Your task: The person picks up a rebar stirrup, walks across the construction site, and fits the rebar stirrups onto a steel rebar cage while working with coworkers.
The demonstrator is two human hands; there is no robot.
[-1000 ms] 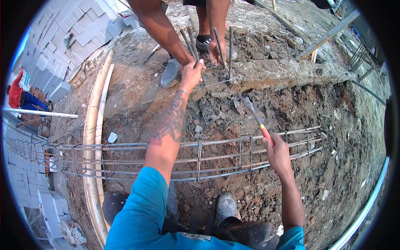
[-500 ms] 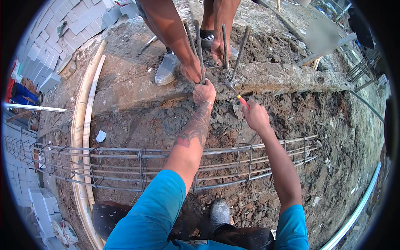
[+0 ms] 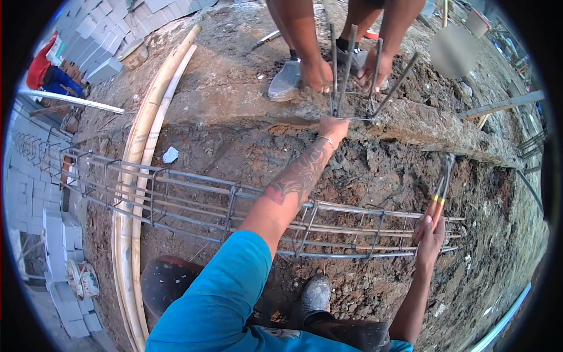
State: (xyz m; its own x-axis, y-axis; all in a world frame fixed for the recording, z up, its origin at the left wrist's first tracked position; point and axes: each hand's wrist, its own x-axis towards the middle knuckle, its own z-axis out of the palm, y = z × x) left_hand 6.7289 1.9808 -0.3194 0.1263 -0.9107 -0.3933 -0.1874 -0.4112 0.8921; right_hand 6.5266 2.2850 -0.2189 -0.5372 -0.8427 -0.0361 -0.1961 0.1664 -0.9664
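My right hand (image 3: 428,237) has dropped away from the upright rods (image 3: 352,70) at 12 o'clock, where it was half a second ago, and now sits down at 4 o'clock over the long steel cage (image 3: 234,205), gripping the pincers (image 3: 441,190) with their head pointing up. My left hand (image 3: 333,129) has stayed stretched out and now touches the base of the rods. The other person's hands (image 3: 319,75) have come down onto the rods.

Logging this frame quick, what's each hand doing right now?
Left hand: closed on the upright rebar stub cage.
Right hand: closed, holding orange-handled pliers.
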